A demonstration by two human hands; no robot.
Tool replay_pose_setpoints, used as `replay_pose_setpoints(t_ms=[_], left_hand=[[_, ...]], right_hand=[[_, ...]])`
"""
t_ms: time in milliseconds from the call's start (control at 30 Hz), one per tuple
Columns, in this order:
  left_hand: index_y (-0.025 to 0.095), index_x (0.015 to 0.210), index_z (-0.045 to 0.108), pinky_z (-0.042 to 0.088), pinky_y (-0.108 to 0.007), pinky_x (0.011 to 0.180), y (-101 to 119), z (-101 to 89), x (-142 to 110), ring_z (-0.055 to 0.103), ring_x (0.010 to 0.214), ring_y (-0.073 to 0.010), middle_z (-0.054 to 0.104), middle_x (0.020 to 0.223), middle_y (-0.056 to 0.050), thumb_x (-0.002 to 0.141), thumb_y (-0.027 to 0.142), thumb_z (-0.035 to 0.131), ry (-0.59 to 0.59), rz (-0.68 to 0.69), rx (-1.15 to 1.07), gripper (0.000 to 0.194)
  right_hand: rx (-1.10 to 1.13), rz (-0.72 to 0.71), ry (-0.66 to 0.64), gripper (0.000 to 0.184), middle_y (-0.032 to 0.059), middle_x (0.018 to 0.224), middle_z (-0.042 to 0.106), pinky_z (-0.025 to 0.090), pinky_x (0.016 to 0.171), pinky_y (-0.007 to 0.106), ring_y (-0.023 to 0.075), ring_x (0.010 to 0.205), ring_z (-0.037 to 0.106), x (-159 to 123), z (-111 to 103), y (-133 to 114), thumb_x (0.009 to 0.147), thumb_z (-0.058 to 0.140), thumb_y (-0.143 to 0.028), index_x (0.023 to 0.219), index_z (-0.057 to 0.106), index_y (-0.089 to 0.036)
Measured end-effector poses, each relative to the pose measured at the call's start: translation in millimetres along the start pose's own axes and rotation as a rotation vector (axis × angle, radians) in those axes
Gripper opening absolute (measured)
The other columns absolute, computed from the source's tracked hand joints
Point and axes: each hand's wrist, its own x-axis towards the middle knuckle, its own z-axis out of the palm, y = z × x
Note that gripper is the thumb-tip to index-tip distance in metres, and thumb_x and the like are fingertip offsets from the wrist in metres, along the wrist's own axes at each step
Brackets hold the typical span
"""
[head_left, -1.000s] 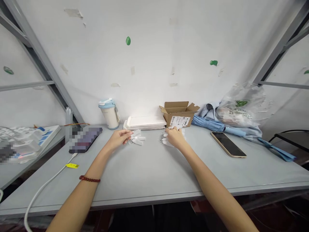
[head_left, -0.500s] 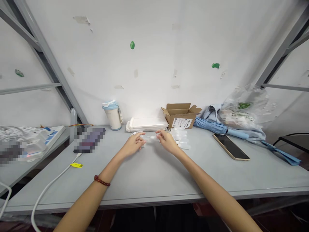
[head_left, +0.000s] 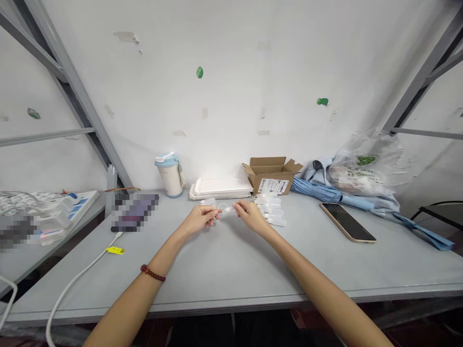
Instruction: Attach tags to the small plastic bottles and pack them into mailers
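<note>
My left hand (head_left: 198, 219) and my right hand (head_left: 250, 215) meet above the middle of the grey table (head_left: 231, 260). Both pinch a small white plastic piece (head_left: 225, 209) held between them, with a thin loop showing between the fingertips. A clear little bottle (head_left: 209, 202) lies just behind my left fingers. To the right of my right hand lies a heap of several small clear bottles (head_left: 272, 209). A dark red bead bracelet (head_left: 152, 273) sits on my left wrist.
Along the wall stand a blue-lidded cup (head_left: 170, 174), a stack of white trays (head_left: 220, 187) and an open cardboard box (head_left: 272, 174). A phone (head_left: 347, 221), a blue umbrella (head_left: 361, 202) and a plastic bag (head_left: 369, 161) lie right. A white cable (head_left: 77, 279) runs left.
My hands left the two heaps of bottles and came together at the centre, closing on one small white piece. The view shifted slightly.
</note>
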Motion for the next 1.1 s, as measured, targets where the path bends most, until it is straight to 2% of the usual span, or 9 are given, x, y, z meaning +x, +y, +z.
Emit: replay_pose_setpoints(t_ms=[233,400,733,967,1100], left_hand=[[0.012,0.067,0.065,0.036,-0.023,0.047,-0.8,0.0,0.7,0.046,0.05,-0.0071,0.067,0.092,-0.012,0.067,0.05,0.063,-0.019,-0.027,-0.034,0.038],[0.012,0.068,0.065,0.035,-0.023,0.048,1.2,0.3,-1.0,0.047,0.053,-0.0079,0.066,0.086,-0.01,0.068,0.048,0.063,-0.029,-0.044,-0.071,0.036],[0.011,0.077,0.067,0.034,-0.023,0.049,1.2,-1.4,-3.0,0.045,0.053,-0.0068,0.063,0.087,-0.008,0.069,0.045,0.065,-0.069,-0.124,-0.16,0.035],[0.011,0.081,0.067,0.033,-0.023,0.049,1.3,-1.5,-2.8,0.046,0.055,-0.008,0.062,0.085,-0.008,0.071,0.045,0.064,-0.076,-0.112,-0.154,0.036],[0.012,0.076,0.067,0.034,-0.023,0.051,0.0,-3.2,-2.6,0.046,0.056,-0.0077,0.063,0.089,-0.008,0.072,0.046,0.063,-0.09,-0.091,-0.138,0.034]], right_hand=[[0.026,-0.027,-0.013,0.03,-0.0031,0.055,0.05,0.03,0.054,0.022,0.0099,0.051,0.043,0.5,1.7,0.2,0.088,0.04,-0.033,0.065,0.05,-0.017],[0.034,-0.05,-0.013,0.031,-0.0032,0.055,0.049,0.029,0.054,0.022,0.01,0.052,0.043,0.9,0.9,0.5,0.088,0.038,-0.032,0.062,0.048,-0.018],[0.037,-0.046,-0.033,0.033,-0.0036,0.054,0.048,0.029,0.055,0.022,0.0094,0.052,0.042,0.3,0.0,0.6,0.088,0.038,-0.032,0.058,0.045,-0.018],[0.092,-0.021,-0.046,0.033,-0.003,0.054,0.049,0.03,0.055,0.023,0.0098,0.052,0.042,1.6,1.3,3.5,0.087,0.039,-0.034,0.059,0.046,-0.018],[0.109,-0.018,-0.046,0.034,-0.0032,0.054,0.048,0.03,0.054,0.023,0.0098,0.052,0.042,1.9,1.9,5.3,0.086,0.039,-0.035,0.058,0.046,-0.018]])
